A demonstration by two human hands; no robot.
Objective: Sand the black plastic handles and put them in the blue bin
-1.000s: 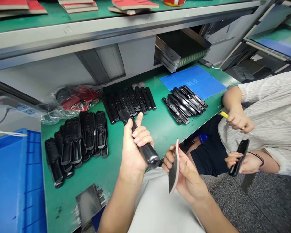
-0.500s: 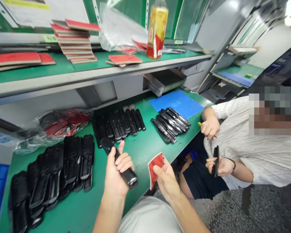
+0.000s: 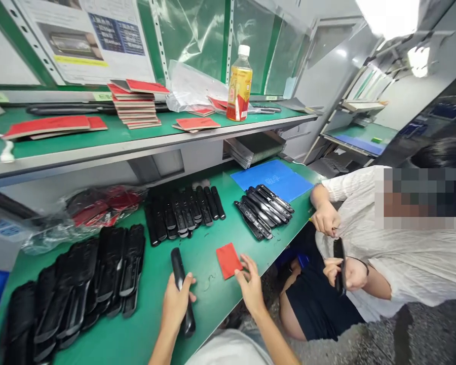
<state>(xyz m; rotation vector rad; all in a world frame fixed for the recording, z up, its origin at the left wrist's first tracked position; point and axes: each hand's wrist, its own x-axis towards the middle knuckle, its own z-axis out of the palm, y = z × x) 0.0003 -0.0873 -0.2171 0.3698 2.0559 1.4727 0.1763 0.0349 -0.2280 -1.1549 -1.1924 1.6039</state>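
Observation:
My left hand is wrapped around a long black plastic shell, smooth side up, held low over the green bench. A thin red sanding pad lies flat on the bench to its right. My right hand is at the pad's right edge, thumb and fingers apart, the tips by its corner; whether they touch it is hard to tell. Beyond my hands lie a row of black shells and a second group of black shells. Many more black shells overlap at the left.
A co-worker sits at the right, holding a black part and a thin tool. A blue sheet lies at the back. On the shelf stand a drink bottle and stacked red pads. A plastic bag lies below.
The red pad has gone from my right hand's grip down onto the bench, and those fingers have spread. My left hand has lowered and turned the black shell. The view has tilted upward.

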